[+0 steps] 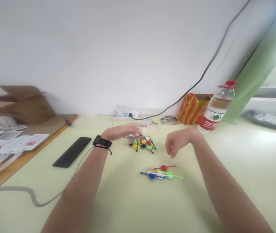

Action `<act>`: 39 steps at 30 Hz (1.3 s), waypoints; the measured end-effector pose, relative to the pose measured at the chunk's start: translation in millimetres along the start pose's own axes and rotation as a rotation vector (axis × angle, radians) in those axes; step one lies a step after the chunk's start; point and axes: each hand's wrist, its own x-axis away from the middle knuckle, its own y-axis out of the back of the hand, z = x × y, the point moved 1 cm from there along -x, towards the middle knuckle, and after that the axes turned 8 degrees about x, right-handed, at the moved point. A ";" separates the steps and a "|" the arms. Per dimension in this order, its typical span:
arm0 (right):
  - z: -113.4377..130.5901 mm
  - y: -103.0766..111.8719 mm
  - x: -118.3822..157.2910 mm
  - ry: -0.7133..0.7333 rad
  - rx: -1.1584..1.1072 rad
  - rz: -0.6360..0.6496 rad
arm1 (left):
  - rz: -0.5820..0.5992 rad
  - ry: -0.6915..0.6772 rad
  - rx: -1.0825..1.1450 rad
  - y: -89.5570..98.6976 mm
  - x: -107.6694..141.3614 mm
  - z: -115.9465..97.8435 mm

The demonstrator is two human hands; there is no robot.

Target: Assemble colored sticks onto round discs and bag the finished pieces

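My left hand [124, 130], with a dark watch [102, 141] at its wrist, reaches over a pile of small coloured discs and arrows [143, 144]. Its fingers stretch to the right, somewhat smeared by motion. Just below them lies a thin grey piece [133, 139]; whether the fingers touch it is unclear. To the right of the pile, my right hand [178, 141] hangs above the table with fingers curled down and together. Anything in it is hidden. Nearer me lie arrow spinners on round clear bases: a red one [164, 168], a blue one [152, 176], a green one [170, 175] and a white one [160, 173].
A black flat slab [72, 152] and a grey cable [35, 200] lie at the left. Farther left are white packets [19, 144] and a cardboard box [31, 103]. Along the wall stand a power strip [124, 114], a striped bag [192, 109] and a water bottle [216, 110].
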 end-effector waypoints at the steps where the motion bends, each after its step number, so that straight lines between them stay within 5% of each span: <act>1: 5.3 -4.3 -7.1 -0.008 0.011 0.097 | -0.007 0.002 -0.009 1.1 0.9 -0.2; 7: 39.7 -21.8 -48.4 -0.064 0.147 0.294 | -0.031 0.004 -0.033 4.9 5.0 -1.5; 13: 35.5 -25.2 -57.1 -0.041 0.159 0.250 | -0.022 -0.015 -0.042 7.2 7.0 -4.0; 18: 24.7 -13.3 -31.7 0.071 0.054 0.144 | -0.035 -0.029 -0.042 6.9 8.7 -6.3; 25: 1.9 14.5 33.2 0.244 -0.143 -0.435 | -0.008 -0.043 -0.036 5.1 9.3 -7.4; 30: -10.7 16.7 46.2 0.242 -0.429 -0.885 | 0.051 -0.060 -0.016 3.3 8.1 -6.5; 35: -3.5 15.5 34.2 0.286 -0.589 -0.982 | 0.085 -0.073 -0.006 -2.1 7.0 -9.4; 39: 16.7 14.8 23.7 0.315 -0.545 -0.925 | 0.118 -0.114 -0.004 -9.6 5.5 -12.9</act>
